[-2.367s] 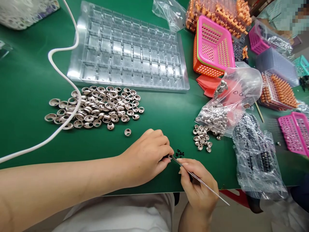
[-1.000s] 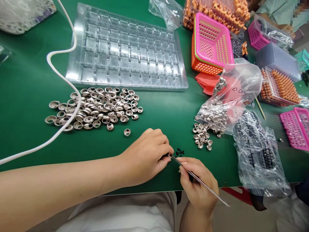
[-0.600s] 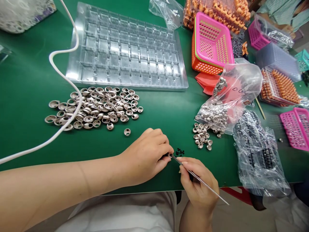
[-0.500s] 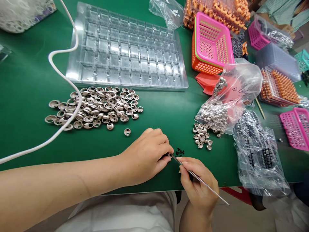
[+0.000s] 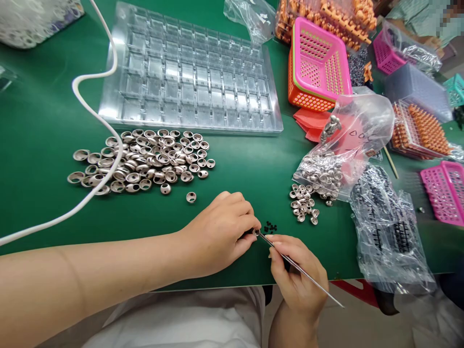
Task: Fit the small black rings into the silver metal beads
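Note:
My left hand (image 5: 224, 229) is closed, pinching a small silver metal cup (image 5: 256, 232) between thumb and fingertips; the fingers hide most of it. In my right hand (image 5: 300, 270) is a thin metal rod (image 5: 315, 280), slanting down to the right. Its far tip meets the cup at my left fingertips. Just beyond the hands lie several tiny black pieces (image 5: 270, 227) on the green table. One loose silver cup (image 5: 191, 197) sits apart, left of my left hand. Farther left spreads a pile of similar holed cups (image 5: 159, 162).
A clear compartment tray (image 5: 195, 77) lies behind the pile, and a white cable (image 5: 96, 113) crosses at left. On the right are small silver parts (image 5: 303, 203), a plastic bag (image 5: 348, 140), a bag of black parts (image 5: 387, 222) and stacked baskets (image 5: 319, 63). Orange parts (image 5: 427, 128) stand beyond.
Almost nothing differs. My left forearm has shifted very slightly; both hands, the cup and the rod keep their places.

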Demonstrator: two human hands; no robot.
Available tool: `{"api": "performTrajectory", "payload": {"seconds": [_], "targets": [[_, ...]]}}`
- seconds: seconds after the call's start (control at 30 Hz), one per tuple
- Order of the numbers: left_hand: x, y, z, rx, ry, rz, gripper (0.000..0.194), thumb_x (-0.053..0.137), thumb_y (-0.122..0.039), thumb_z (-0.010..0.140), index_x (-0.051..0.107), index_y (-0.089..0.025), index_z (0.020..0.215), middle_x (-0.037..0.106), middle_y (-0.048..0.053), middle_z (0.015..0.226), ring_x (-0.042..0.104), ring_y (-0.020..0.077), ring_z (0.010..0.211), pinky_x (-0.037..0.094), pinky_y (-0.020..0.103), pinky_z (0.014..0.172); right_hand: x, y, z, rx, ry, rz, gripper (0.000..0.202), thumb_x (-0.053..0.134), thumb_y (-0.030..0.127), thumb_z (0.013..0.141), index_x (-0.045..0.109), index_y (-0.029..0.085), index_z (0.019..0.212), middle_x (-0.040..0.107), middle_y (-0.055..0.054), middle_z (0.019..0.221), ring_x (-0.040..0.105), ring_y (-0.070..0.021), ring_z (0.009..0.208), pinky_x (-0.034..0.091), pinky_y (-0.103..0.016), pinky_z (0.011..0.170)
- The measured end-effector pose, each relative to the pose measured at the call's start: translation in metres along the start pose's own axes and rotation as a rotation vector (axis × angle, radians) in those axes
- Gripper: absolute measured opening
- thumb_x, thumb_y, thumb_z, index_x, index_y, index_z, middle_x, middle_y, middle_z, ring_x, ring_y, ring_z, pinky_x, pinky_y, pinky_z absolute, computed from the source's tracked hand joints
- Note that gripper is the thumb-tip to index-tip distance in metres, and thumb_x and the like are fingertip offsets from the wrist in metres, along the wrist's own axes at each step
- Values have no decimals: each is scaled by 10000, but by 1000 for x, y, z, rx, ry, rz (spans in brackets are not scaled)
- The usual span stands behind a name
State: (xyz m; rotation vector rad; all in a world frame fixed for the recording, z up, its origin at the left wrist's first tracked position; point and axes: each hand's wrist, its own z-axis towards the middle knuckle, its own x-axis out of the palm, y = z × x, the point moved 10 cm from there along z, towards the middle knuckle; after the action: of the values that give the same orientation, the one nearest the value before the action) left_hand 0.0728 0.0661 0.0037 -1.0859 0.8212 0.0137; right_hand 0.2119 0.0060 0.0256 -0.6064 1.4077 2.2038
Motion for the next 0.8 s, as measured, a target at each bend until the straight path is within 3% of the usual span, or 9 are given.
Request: {"api": "performTrajectory", "payload": {"seconds": [0.43,0.67,0.73,0.8], "targets": [[0,1,0,2,-1,14,70,659,-159,925,706,-208,943,675,6,884,546,184,870,331,358,758,-1,-3,-4,29,-17,35,338,683,16,839,692,240,1092,806,-57,993,783,-208,893,672,-342,729],[1,1,1,-10,18,4,68,662,-167,930,713,-208,950,680,7,883,548,185,870,333,356,769,-21,-11,-7,92,-229,225,182,608,124,927,705,217,1049,755,-84,987,727,-222,910,624,-329,624],[1,1,1,-13,21,4,63,668,-164,927,713,-205,943,677,5,878,548,185,867,333,354,773,-24,-15,-7,151,-266,276,227,593,155,950,705,232,1132,746,-78,967,713,-209,868,601,-312,600],[1,1,1,-14,20,4,58,676,-161,920,713,-204,934,678,3,880,550,184,869,331,352,775,-26,-20,-7,208,-313,363,427,595,157,958,606,273,1369,739,-44,883,691,-178,767,582,-295,585]]}}
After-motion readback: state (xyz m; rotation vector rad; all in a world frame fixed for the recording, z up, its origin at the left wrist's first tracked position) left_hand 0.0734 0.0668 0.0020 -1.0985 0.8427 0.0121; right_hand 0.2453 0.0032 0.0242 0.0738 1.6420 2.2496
